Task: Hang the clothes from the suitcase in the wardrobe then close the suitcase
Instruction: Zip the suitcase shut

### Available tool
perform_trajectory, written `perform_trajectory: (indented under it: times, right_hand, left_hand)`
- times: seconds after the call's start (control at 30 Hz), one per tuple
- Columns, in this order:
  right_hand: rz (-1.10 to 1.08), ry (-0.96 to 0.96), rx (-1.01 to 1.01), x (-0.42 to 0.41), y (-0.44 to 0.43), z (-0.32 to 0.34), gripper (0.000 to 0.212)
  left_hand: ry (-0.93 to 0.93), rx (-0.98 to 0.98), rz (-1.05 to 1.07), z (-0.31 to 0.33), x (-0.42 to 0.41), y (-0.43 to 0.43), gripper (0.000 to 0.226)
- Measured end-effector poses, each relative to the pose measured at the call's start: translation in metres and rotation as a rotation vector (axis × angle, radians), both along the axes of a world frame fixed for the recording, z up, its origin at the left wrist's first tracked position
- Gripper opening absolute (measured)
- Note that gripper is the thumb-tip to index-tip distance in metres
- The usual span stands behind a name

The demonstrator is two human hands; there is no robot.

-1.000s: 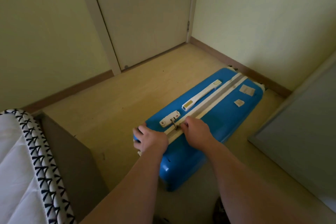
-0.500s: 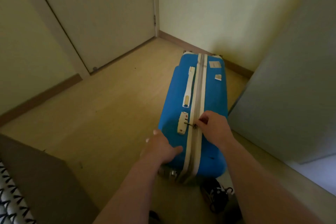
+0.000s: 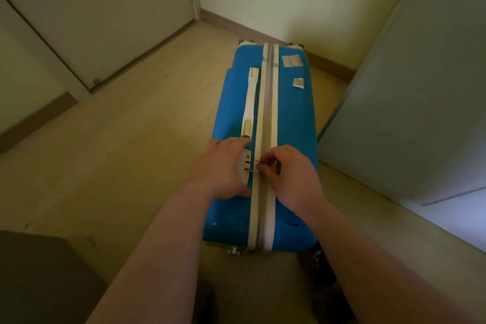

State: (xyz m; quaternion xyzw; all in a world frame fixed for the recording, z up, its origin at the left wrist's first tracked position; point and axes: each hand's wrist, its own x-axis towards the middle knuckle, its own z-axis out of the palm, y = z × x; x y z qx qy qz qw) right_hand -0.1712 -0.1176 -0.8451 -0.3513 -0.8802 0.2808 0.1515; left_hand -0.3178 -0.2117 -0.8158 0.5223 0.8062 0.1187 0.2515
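Observation:
A blue hard-shell suitcase (image 3: 292,118) stands on its side on the floor, closed, with a white zipper band (image 3: 267,118) running along its top edge. A white carry handle (image 3: 249,102) and a white lock block (image 3: 244,166) sit left of the band. My left hand (image 3: 223,166) lies flat on the shell beside the lock block, fingers spread. My right hand (image 3: 286,173) pinches the small metal zipper pull (image 3: 256,166) at the lock. No clothes are in view.
A pale wardrobe door (image 3: 410,92) stands open on the right, close to the suitcase. A closed door (image 3: 105,13) is at the back left. A dark bed base (image 3: 39,279) fills the lower left corner. Dark shoes (image 3: 319,263) lie near the suitcase's near end.
The view has swung so the suitcase now points straight away. My left hand moved up from the near corner to beside the lock. My right hand stays on the zipper pull.

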Motion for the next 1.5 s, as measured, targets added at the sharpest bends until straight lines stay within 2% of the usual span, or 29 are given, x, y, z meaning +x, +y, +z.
perform_trajectory:
  times: [0.17, 0.27, 0.47, 0.63, 0.83, 0.97, 1.07, 1.5]
  right_hand:
    - [0.077, 0.007, -0.016, -0.009, 0.010, 0.003, 0.014]
    - [0.075, 0.034, -0.118, -0.016, 0.008, 0.006, 0.023]
    - [0.070, 0.004, -0.183, -0.010, 0.009, 0.007, 0.020]
    - [0.115, 0.017, -0.143, -0.003, 0.010, 0.006, 0.019]
    - [0.195, 0.018, -0.031, 0.000, 0.010, 0.003, 0.006]
    - [0.258, 0.062, 0.046, 0.004, 0.009, 0.000, 0.012]
    - [0.304, 0.084, 0.128, 0.004, 0.010, -0.003, 0.010]
    - [0.328, 0.019, 0.355, -0.006, 0.004, -0.012, 0.004]
  left_hand:
    - [0.009, -0.046, -0.063, 0.000, -0.016, 0.003, 0.110]
    - [-0.023, -0.014, -0.065, -0.004, -0.018, -0.003, 0.110]
    - [-0.189, 0.003, 0.003, -0.014, -0.022, -0.011, 0.109]
    - [-0.289, 0.019, 0.012, -0.018, -0.023, -0.009, 0.104]
    - [-0.248, 0.014, -0.021, -0.018, -0.022, -0.004, 0.105]
    - [-0.222, 0.038, -0.027, -0.020, -0.024, -0.003, 0.101]
    - [-0.173, 0.067, -0.046, -0.020, -0.024, -0.002, 0.096]
    - [-0.162, 0.079, -0.039, -0.020, -0.022, -0.004, 0.084]
